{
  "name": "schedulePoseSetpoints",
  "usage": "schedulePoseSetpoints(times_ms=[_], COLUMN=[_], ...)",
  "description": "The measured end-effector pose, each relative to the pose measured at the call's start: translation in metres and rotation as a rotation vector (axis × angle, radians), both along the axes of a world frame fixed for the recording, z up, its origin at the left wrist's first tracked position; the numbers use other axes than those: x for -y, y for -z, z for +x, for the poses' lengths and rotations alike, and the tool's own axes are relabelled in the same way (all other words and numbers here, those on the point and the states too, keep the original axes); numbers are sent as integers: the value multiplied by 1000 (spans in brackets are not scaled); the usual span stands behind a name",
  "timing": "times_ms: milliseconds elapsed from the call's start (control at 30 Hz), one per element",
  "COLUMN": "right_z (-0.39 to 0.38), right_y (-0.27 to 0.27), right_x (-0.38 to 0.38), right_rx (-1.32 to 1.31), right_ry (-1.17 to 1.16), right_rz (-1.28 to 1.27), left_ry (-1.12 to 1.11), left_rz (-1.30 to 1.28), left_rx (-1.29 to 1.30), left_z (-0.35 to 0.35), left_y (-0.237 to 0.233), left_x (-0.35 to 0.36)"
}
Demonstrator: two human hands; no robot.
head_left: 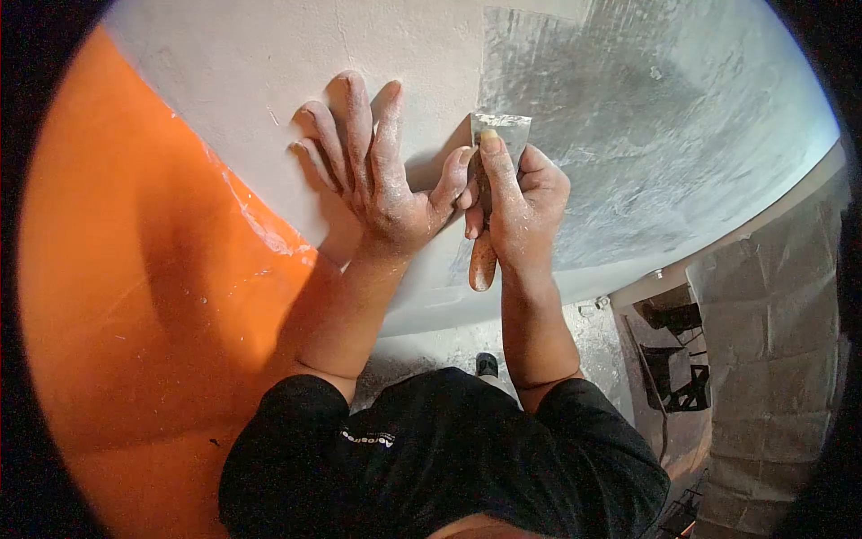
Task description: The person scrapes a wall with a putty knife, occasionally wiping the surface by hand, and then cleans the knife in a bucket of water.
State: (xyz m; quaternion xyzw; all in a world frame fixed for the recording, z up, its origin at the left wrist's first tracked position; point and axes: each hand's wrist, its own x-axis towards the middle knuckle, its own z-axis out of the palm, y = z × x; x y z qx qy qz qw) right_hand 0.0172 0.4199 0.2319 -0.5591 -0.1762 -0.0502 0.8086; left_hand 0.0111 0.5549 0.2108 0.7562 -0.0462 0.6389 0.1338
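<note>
My left hand lies flat against a white plastered wall, fingers spread and dusted with plaster. Right beside it, my right hand grips a putty knife by its orange handle, index finger pressed along the metal blade. The blade's edge rests on the wall at the border of a grey, freshly skimmed patch. The two hands touch at the thumbs.
An orange painted area covers the wall to the left, with a ragged white edge where it meets the plaster. Below are my black shirt, a dusty floor, and a grey block wall at right with dark objects beside it.
</note>
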Motion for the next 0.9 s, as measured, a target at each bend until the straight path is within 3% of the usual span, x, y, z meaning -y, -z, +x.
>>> schedulePoseSetpoints(times_ms=[67,900], right_z=[-1,-6], right_y=[2,10], right_x=[-5,5], right_rx=[17,-28], right_ry=[21,-53], right_rz=[23,-13], left_ry=[-91,-110], left_rz=[76,118], left_rx=[-29,-44], left_z=[0,-2], left_y=[2,2], left_x=[-3,-2])
